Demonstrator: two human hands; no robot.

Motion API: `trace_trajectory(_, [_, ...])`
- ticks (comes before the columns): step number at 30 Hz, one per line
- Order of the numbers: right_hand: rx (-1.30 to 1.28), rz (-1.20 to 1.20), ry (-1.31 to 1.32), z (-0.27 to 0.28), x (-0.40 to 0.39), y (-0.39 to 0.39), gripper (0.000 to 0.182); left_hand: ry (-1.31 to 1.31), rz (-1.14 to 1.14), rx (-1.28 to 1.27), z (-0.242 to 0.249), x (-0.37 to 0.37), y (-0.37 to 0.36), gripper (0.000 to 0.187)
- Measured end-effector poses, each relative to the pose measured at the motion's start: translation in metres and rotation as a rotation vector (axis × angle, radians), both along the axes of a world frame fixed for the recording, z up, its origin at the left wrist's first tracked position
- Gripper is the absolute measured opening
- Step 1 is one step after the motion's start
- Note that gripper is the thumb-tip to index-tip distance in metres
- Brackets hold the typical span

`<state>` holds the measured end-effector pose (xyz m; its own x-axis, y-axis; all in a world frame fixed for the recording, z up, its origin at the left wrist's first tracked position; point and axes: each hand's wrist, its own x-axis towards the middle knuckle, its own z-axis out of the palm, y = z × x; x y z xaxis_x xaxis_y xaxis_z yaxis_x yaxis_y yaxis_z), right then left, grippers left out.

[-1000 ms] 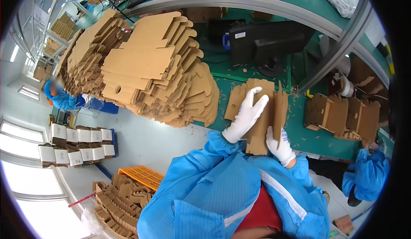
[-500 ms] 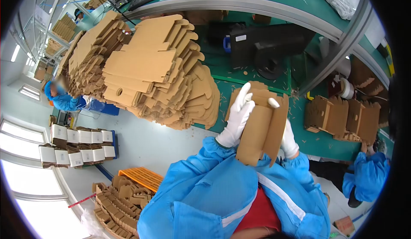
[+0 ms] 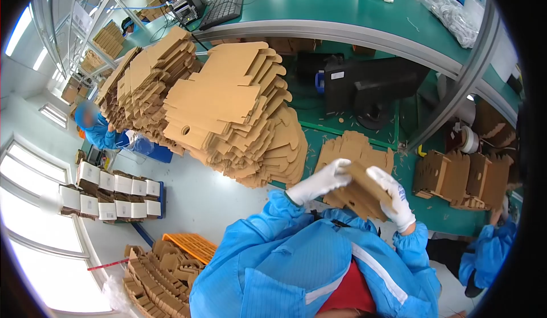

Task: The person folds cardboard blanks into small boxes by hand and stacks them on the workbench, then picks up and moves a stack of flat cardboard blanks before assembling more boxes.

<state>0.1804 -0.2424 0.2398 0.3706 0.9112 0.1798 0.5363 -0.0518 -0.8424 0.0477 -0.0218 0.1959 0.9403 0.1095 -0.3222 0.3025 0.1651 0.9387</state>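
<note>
A partly folded brown cardboard piece [image 3: 367, 191] is held tilted in front of my chest, above the near edge of the green table. My left hand [image 3: 323, 182], in a white glove, grips its left end. On the right side, my white-gloved right hand [image 3: 394, 199] has its fingers wrapped over the edge. Flat cardboard blanks [image 3: 354, 148] with notched edges lie on the table just beyond the piece, partly covered by it and my hands.
To the left rise tall stacks of flat cardboard blanks [image 3: 219, 99]. A black monitor [image 3: 376, 81] lies beyond, under a metal-framed shelf [image 3: 342, 30]. Folded cardboard pieces [image 3: 441, 173] stand at right, near another person's blue sleeve [image 3: 490, 249]. An orange crate [image 3: 191, 247] sits lower left.
The cardboard piece has gone from upright to tilted and more closed, and both hands have come lower around it. Flat blanks behind it are now exposed. My view has shifted slightly.
</note>
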Motion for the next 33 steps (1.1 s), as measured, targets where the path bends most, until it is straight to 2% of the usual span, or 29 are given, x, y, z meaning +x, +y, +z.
trace_trajectory(1, [-0.056, 0.047, -0.001, 0.006, -0.005, 0.002, 0.053, -0.09, -0.075, 0.168, 0.016, -0.011, -0.004, 0.062])
trace_trajectory(2, [-0.079, 0.075, -0.148, 0.02, -0.016, 0.003, 0.069, -0.602, 0.018, 0.587, -0.056, -0.012, -0.008, 0.054])
trace_trajectory(3, [-0.123, 0.104, -0.282, 0.028, -0.025, 0.007, 0.074, -0.707, 0.019, 0.946, -0.055, -0.013, -0.013, 0.052])
trace_trajectory(4, [-0.123, 0.079, -0.31, 0.027, -0.032, 0.01, 0.073, -0.705, 0.016, 0.947, -0.066, -0.013, -0.017, 0.052])
trace_trajectory(6, [-0.079, 0.062, -0.329, 0.011, -0.027, 0.011, 0.072, -0.303, 0.055, 0.823, -0.093, -0.01, -0.024, 0.05])
trace_trajectory(7, [-0.005, 0.034, -0.245, -0.003, -0.014, 0.01, 0.071, -0.317, 0.149, 0.822, -0.078, -0.006, -0.027, 0.052])
trace_trajectory(8, [0.067, 0.005, -0.161, -0.013, -0.002, 0.01, 0.071, -0.135, 0.094, 0.689, -0.061, -0.007, -0.024, 0.056])
trace_trajectory(9, [0.11, -0.108, -0.156, -0.016, 0.005, 0.009, 0.067, 0.047, 0.036, 0.549, -0.023, -0.006, -0.019, 0.059])
trace_trajectory(10, [0.13, -0.354, -0.072, -0.02, 0.003, 0.014, 0.061, -0.071, 0.048, 0.149, -0.011, 0.002, -0.01, 0.065])
trace_trajectory(11, [0.145, -0.497, -0.041, -0.011, 0.002, 0.017, 0.055, -0.054, 0.146, 0.085, 0.006, 0.002, -0.009, 0.065])
trace_trajectory(13, [0.236, -0.457, -0.224, -0.009, 0.005, 0.007, 0.047, -0.09, 0.321, -0.062, 0.019, 0.004, -0.003, 0.058])
trace_trajectory(14, [0.19, -0.412, -0.415, -0.012, 0.004, 0.0, 0.034, -0.156, 0.448, -0.02, 0.017, 0.003, -0.004, 0.054])
trace_trajectory(15, [0.188, -0.362, -0.369, -0.018, 0.0, -0.001, 0.023, -0.196, 0.443, -0.18, 0.0, 0.005, 0.007, 0.061])
trace_trajectory(16, [0.04, -0.346, -0.32, -0.025, 0.001, -0.005, 0.022, -0.171, 0.36, -0.165, -0.005, 0.005, 0.01, 0.059])
trace_trajectory(18, [0.121, -0.483, -0.202, -0.035, 0.002, -0.001, 0.038, -0.107, 0.269, -0.142, 0.002, 0.002, 0.004, 0.06])
trace_trajectory(19, [0.17, -0.559, -0.15, -0.02, -0.003, 0.005, 0.049, -0.08, 0.311, -0.142, 0.013, 0.003, -0.003, 0.061])
trace_trajectory(20, [0.219, -0.633, -0.097, -0.007, -0.005, 0.006, 0.06, -0.062, 0.328, -0.115, 0.001, 0.003, -0.001, 0.059])
trace_trajectory(21, [0.08, -0.517, -0.142, -0.013, 0.006, -0.002, 0.074, -0.101, 0.28, -0.089, 0.008, 0.004, 0.001, 0.056])
trace_trajectory(22, [-0.028, -0.407, -0.009, -0.016, 0.011, -0.007, 0.07, -0.139, 0.276, -0.078, 0.01, 0.006, 0.0, 0.054])
trace_trajectory(24, [-0.004, -0.374, 0.103, -0.012, 0.002, -0.006, 0.064, -0.104, 0.306, -0.059, -0.001, 0.008, 0.004, 0.049])
trace_trajectory(25, [0.073, -0.352, 0.033, -0.02, -0.001, -0.003, 0.056, -0.073, 0.271, -0.008, -0.002, 0.01, 0.004, 0.051])
trace_trajectory(26, [0.254, -0.34, 0.269, -0.023, -0.01, 0.003, 0.051, -0.11, 0.374, 0.098, -0.019, 0.017, -0.003, 0.053])
trace_trajectory(27, [0.32, -0.329, 0.28, -0.012, -0.02, 0.009, 0.053, -0.145, 0.48, 0.206, -0.036, 0.022, -0.011, 0.055])
trace_trajectory(28, [0.352, -0.327, 0.329, -0.012, -0.024, 0.014, 0.06, 0.075, 0.456, 0.142, -0.007, 0.02, -0.021, 0.058])
trace_trajectory(31, [0.717, -0.29, 0.717, -0.025, -0.021, 0.025, 0.071, -0.111, 0.519, 0.079, -0.03, 0.019, -0.013, 0.054])
trace_trajectory(32, [0.615, -0.332, 0.778, -0.03, -0.021, 0.022, 0.072, -0.138, 0.5, 0.128, -0.034, 0.015, -0.011, 0.051])
trace_trajectory(33, [0.514, -0.375, 0.835, -0.035, -0.02, 0.018, 0.074, -0.167, 0.479, 0.176, -0.015, 0.014, -0.015, 0.049])
